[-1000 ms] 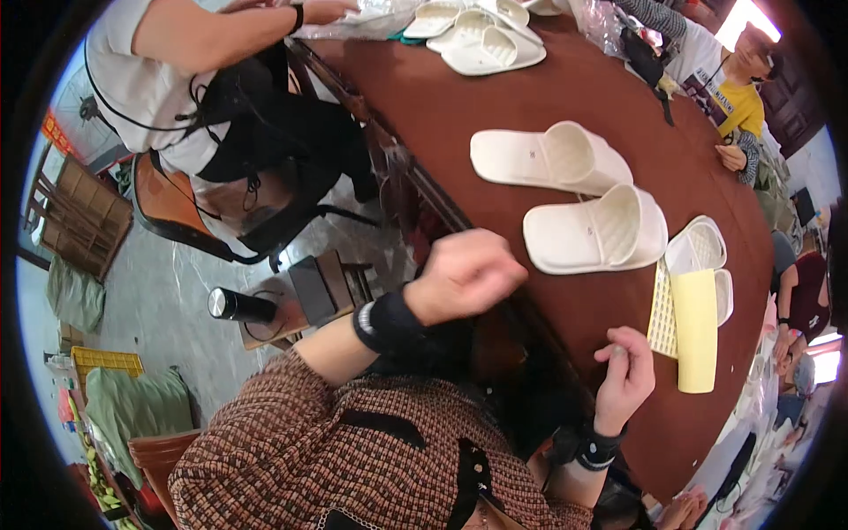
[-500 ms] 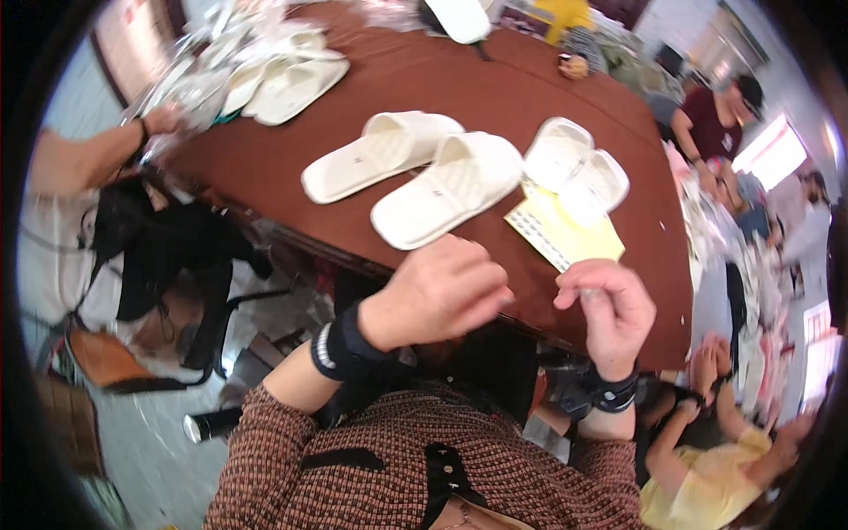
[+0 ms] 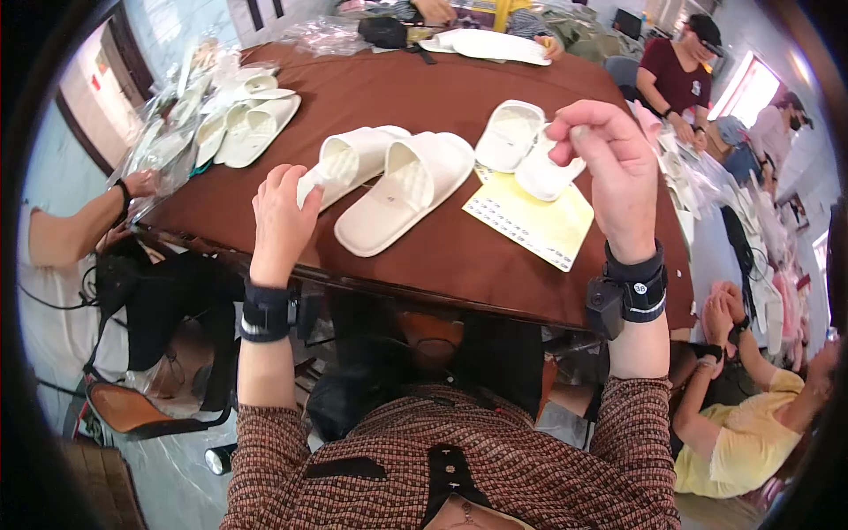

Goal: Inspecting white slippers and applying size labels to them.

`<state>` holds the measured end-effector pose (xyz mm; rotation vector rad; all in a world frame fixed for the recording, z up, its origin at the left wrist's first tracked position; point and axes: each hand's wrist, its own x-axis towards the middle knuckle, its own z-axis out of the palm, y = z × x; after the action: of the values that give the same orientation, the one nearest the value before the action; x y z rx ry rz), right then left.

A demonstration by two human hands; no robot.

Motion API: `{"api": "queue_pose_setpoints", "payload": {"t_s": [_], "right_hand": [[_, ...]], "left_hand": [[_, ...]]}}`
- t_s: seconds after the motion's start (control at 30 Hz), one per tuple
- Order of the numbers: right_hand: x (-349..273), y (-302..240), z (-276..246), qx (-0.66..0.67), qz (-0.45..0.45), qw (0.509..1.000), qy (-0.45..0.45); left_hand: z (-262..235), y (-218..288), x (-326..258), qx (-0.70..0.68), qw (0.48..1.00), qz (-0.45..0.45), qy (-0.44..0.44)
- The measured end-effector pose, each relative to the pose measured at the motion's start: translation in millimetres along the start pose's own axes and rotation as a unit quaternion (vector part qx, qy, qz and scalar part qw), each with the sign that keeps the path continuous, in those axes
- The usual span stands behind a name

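My left hand (image 3: 284, 212) is at the near end of a white open-toed slipper (image 3: 353, 159), its thumb and fingers apart on either side of the heel. A matching slipper (image 3: 402, 199) lies just right of it, sole down, with a small dark mark on its insole. My right hand (image 3: 609, 163) is raised with fingers curled and thumb against them; what the pinch holds, if anything, is too small to make out. Behind its fingertips lie two smaller-looking white slippers (image 3: 510, 137). A yellow sheet with rows of small printed labels (image 3: 521, 216) rests partly under them.
The brown-covered table (image 3: 424, 283) curves around in front of me. More white slippers (image 3: 256, 128) and clear plastic bags (image 3: 168, 150) lie at its left. One white slipper (image 3: 499, 46) is at the far edge, by another person's hand (image 3: 552, 46). Other people sit at both sides.
My left hand has moved left from the middle to the left slipper's heel, and its fingers have spread. My right hand has risen from the label sheet toward the slippers on the right.
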<state>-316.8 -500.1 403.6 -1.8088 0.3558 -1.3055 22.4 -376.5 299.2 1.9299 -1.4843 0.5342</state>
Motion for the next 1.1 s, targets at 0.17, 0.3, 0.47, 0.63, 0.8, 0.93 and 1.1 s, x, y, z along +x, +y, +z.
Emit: {"api": "queue_pose_setpoints", "payload": {"t_s": [0.17,0.3,0.47,0.63,0.8,0.93,1.1], "right_hand": [[4.4,45.1,39.7,-0.030,0.044,0.990,-0.129],[6.7,74.1,61.4,-0.123,0.028,0.970,-0.210],[10.2,85.5,78.7,-0.133,0.034,0.959,-0.248],[1.8,108.2,82.3,-0.197,0.044,0.937,-0.284],[-7.7,127.2,79.4,-0.270,-0.077,0.931,-0.235],[-7.1,121.0,72.6,-0.257,-0.027,0.937,-0.235],[-8.6,119.3,67.6,-0.248,0.006,0.940,-0.233]], "left_hand": [[10.8,-22.6,-9.4,0.029,0.996,0.006,-0.082],[10.0,2.3,-11.9,-0.031,0.994,0.014,-0.104],[12.2,15.7,-13.4,-0.069,0.993,0.035,-0.089],[13.4,36.5,-22.6,-0.141,0.985,0.013,-0.098],[11.8,54.9,-28.8,-0.166,0.981,0.014,-0.101],[14.8,57.9,-22.0,-0.131,0.983,0.098,-0.080],[23.1,75.6,-14.6,-0.160,0.977,0.121,-0.078]]}}
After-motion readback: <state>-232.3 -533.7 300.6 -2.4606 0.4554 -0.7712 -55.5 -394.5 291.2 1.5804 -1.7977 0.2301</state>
